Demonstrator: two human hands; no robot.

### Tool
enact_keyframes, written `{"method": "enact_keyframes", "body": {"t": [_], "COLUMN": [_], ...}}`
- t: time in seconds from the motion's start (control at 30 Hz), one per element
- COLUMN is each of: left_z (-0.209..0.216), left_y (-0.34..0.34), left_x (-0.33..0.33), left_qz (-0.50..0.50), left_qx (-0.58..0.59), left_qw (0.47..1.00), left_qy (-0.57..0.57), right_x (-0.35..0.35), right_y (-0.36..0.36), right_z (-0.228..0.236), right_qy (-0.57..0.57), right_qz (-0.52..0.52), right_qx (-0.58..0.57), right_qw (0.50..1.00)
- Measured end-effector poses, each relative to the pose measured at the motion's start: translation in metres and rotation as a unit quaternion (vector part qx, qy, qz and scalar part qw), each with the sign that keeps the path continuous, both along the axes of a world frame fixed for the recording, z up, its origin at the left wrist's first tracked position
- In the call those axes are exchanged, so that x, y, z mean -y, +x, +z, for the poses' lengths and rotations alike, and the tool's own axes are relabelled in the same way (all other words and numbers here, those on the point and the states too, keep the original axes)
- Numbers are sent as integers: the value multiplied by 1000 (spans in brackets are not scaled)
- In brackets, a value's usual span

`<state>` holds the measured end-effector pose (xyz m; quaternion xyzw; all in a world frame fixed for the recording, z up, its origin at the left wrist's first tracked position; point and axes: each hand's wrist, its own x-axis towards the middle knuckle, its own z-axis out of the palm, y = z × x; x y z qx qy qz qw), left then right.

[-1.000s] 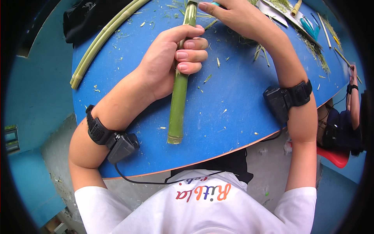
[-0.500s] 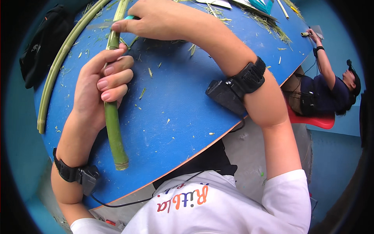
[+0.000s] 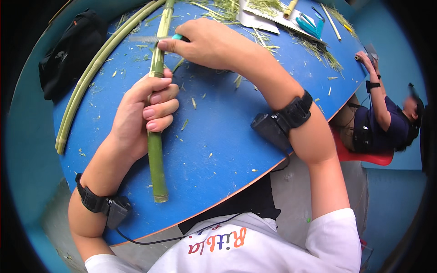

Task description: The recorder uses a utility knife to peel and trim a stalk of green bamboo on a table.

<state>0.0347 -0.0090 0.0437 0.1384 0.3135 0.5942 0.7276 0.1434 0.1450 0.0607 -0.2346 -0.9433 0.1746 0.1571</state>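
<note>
A thick green bamboo stalk lies lengthwise on the round blue table, its cut end near me. My left hand is wrapped around its middle, pressing it down. My right hand sits farther up the stalk, fingers closed on a small tool with a teal handle whose thin blade lies across the stalk. Both wrists carry black bands with small boxes.
Two long thin green stalks lie along the table's left edge beside a black bag. Green shavings, white paper, blue scissors and sticks litter the far side. Another person sits on a red chair at right.
The view has shifted, so the table sits lower and more central. My right hand has come down along the stalk a little. My left hand keeps its grip.
</note>
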Motion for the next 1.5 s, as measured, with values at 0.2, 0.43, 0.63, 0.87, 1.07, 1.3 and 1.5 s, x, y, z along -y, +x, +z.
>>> {"method": "enact_keyframes", "body": {"t": [0.2,0.43,0.63,0.87,1.07,1.3,1.5], "left_z": [3,6,5,4,3,5,10], "left_y": [9,13,11,15,13,9,1], "left_x": [-7,-11,-11,-12,-10,-6,-6], "left_qz": [19,12,9,-4,34,93,51], "left_qx": [43,29,52,29,28,21,5], "left_qw": [999,999,999,999,998,995,998], "left_qy": [3,-4,3,13,39,29,30], "right_x": [10,-4,-9,-33,-8,-11,2], "right_y": [11,20,17,23,20,14,12], "right_z": [7,8,2,-2,13,4,19], "right_qy": [-44,-56,-34,-11,-22,36,-10], "right_qz": [77,37,6,-55,2,50,57], "right_qx": [12,68,44,27,82,57,75], "right_qw": [996,995,998,998,996,996,996]}}
